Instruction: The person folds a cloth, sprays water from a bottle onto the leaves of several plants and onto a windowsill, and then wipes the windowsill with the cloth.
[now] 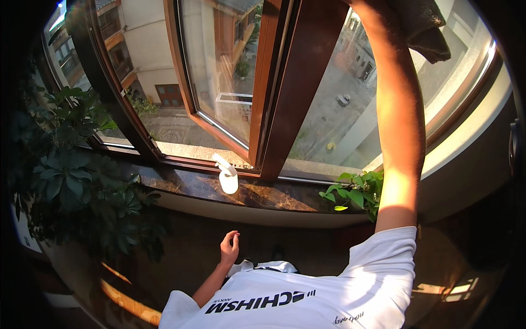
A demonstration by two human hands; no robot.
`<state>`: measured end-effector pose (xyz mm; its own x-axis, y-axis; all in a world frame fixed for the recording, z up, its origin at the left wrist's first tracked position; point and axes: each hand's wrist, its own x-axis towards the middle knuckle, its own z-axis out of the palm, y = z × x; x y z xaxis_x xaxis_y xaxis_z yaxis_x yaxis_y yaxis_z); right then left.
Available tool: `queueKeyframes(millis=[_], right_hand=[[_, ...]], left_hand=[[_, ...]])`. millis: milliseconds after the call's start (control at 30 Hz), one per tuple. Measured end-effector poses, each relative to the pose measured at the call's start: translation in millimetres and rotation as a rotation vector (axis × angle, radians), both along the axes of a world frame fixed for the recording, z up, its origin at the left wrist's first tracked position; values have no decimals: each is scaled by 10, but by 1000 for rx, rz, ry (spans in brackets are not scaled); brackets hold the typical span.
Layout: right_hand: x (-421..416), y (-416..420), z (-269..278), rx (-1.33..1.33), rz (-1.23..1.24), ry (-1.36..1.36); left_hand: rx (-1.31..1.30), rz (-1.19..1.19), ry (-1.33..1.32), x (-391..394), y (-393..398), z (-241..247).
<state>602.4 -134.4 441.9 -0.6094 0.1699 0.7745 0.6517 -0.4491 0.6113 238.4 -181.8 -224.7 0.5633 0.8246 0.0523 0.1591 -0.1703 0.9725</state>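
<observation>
My left hand point(230, 244) hangs low before my body, its fingers loosely curled together, and I see nothing in it. My right arm reaches up across the fixed window pane point(328, 123), and its hand lies beyond the top edge of the view. A dark grey cloth point(429, 39) hangs beside the raised forearm; what holds it is hidden. On the brown marble sill point(271, 197) stands a white spray bottle point(228, 181), its nozzle pointing towards the window. A brown-framed casement point(257, 90) stands swung out of line with the window frame.
A large leafy potted plant point(65, 177) crowds the left side. Green leaves point(357, 191) of a smaller plant spread over the sill's right end, close to my right arm. Beyond the windows lie a building wall point(144, 49) and a courtyard far below.
</observation>
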Motion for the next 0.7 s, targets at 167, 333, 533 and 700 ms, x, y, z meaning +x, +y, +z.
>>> queueKeyframes(millis=[167,333,533,700], right_hand=[[-437,74,-1232,-130,-152,292],[-281,-147,-3216,-341,-196,573],[-57,-340,-4900,-487,-185,640],[202,-366,-2716,-152,-197,500]], left_hand=[[-57,49,-37,26,232,18],[-22,-97,-69,303,236,104],[31,-179,-86,330,185,180],[-37,-270,-44,381,97,427]])
